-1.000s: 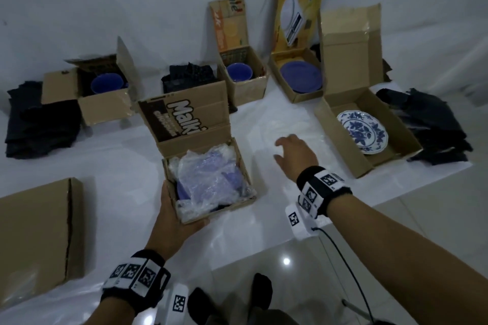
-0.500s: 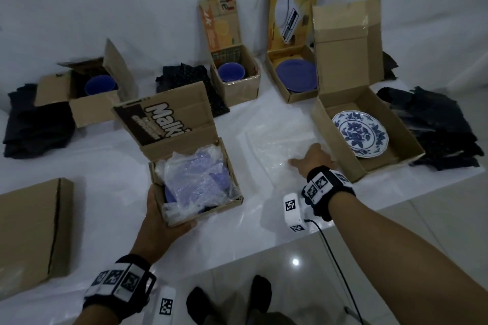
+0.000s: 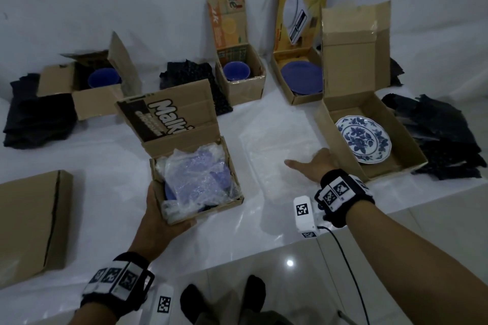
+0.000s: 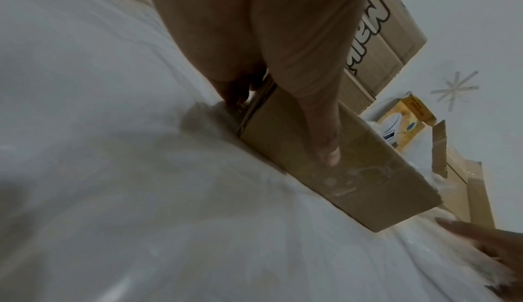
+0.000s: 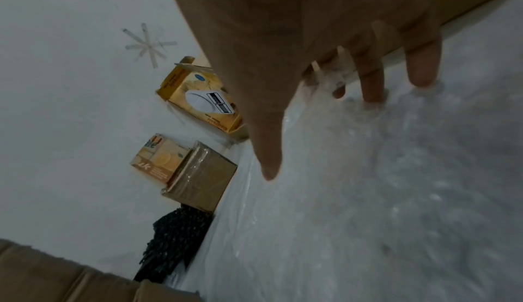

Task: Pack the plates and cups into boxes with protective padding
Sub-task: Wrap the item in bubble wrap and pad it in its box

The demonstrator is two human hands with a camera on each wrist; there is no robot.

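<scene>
An open "Malki" cardboard box holds a blue plate under clear bubble wrap. My left hand grips its near left corner; in the left wrist view the thumb lies along the front wall of the box and the fingers curl at the corner. My right hand reaches flat, fingers straight, touching a clear bubble wrap sheet on the white cover. To its right, an open brown box holds a bare blue-and-white plate.
At the back, open boxes hold a blue cup, a blue plate and another blue cup. Black padding lies in piles at the right, left and back. A closed flat box lies at the left.
My right hand has moved right and down from the middle of the cover onto the bubble wrap sheet beside the plate box. My left hand has kept its grip on the box.
</scene>
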